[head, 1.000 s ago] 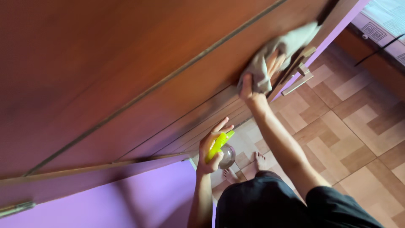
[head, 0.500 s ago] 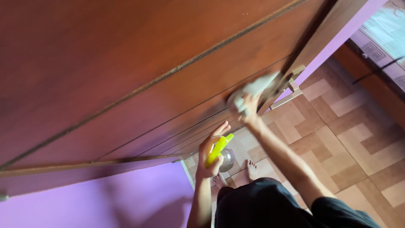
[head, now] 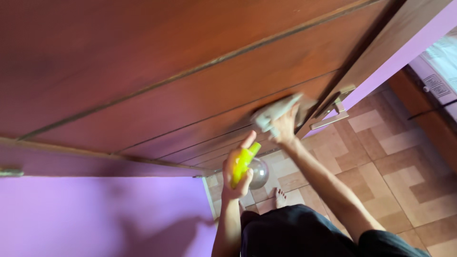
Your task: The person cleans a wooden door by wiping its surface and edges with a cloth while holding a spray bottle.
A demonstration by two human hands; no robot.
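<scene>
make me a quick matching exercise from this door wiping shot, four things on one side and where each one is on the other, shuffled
Things:
1. grey cloth
2. yellow spray bottle
3. metal door handle
4. purple wall

Places:
A. gripped in the left hand
B. below the wooden door, lower left
C. pressed on the door under the right hand
D. at the door's edge, right of the cloth

Pairs: 1-C, 2-A, 3-D, 4-B

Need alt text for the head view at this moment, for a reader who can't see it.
Seen from above, the person's right hand presses a grey cloth against a brown wooden door, beside its metal handle. The left hand holds a yellow spray bottle over a tiled floor; a purple wall lies lower left.
</scene>
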